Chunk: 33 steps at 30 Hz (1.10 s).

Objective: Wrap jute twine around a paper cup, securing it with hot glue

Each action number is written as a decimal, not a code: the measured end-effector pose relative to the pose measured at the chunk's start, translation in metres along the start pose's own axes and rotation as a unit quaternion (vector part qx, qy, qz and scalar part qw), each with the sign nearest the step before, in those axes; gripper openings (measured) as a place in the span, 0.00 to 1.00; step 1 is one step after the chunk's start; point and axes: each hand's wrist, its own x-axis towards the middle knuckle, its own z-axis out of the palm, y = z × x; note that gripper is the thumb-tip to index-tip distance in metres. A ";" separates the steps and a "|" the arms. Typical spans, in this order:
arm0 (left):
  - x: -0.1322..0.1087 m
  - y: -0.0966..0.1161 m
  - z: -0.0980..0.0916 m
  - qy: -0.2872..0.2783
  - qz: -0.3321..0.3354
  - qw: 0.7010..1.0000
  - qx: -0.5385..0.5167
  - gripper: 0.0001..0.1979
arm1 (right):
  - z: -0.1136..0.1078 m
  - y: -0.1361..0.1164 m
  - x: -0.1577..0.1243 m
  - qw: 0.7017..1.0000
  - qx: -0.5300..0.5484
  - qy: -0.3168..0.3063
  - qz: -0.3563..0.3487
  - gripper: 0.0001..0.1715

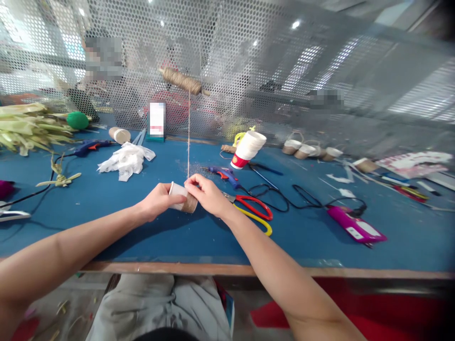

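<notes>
My left hand [159,201] is closed round a white paper cup [176,192], which lies tilted on its side just above the table. Brown twine [191,203] covers the cup's base end. Fingers of my right hand [202,189] pinch the twine at the cup's upper side. From there a taut strand [189,137] rises to a twine spool [181,80] hung on the mesh panel. Right of my hands lie scissors [254,207] with red and yellow handles and a blue glue gun [223,175].
A stack of paper cups [249,148] stands behind the glue gun. Crumpled white material [127,158] and a second glue gun [90,147] lie at left. A purple power strip [355,225] and black cable are at right, with several twine-wrapped cups [305,150] behind.
</notes>
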 end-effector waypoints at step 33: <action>-0.023 0.004 0.007 -0.256 -0.054 0.965 -0.010 0.11 | -0.015 -0.012 0.008 0.914 -0.225 -0.338 -0.012 0.12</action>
